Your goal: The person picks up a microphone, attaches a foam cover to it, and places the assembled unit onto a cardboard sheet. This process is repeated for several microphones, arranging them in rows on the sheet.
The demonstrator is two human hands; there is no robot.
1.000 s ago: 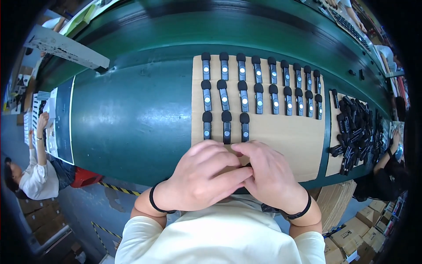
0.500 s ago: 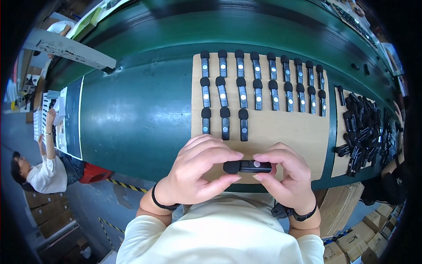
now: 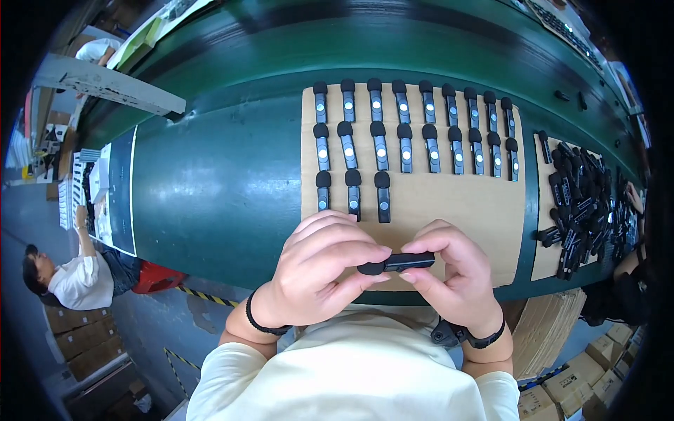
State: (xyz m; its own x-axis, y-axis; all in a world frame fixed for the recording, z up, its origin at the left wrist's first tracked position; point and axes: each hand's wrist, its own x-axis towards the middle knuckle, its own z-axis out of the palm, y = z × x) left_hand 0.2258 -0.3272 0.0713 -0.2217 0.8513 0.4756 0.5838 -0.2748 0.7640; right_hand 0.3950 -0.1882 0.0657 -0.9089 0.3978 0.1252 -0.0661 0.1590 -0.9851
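Between my two hands a small black clip-on microphone [image 3: 411, 262] lies level, its foam windscreen toward the left. My left hand [image 3: 316, 263] pinches the foam end with thumb and fingertips. The plain body end is gripped between the thumb and fingers of my right hand [image 3: 460, 274]. Its narrow side now faces up. Just beyond my hands a cardboard sheet [image 3: 456, 203] carries rows of similar microphones [image 3: 406, 149], foam ends away from me, each with a pale round spot. The front row has three, the nearest a microphone [image 3: 382, 198] beyond my left hand.
A heaped pile of black microphones [image 3: 579, 203] covers another cardboard piece at the right. The green table [image 3: 217, 189] stretches left to a white-edged board. A grey metal beam [image 3: 112, 84] juts in at upper left. One co-worker [image 3: 77, 277] sits at far left; another's hand [image 3: 635, 199] is at far right.
The microphone has been rolled about its length, so its round spot no longer faces up. Both hands keep their grip. The co-worker at far left has lowered a hand.
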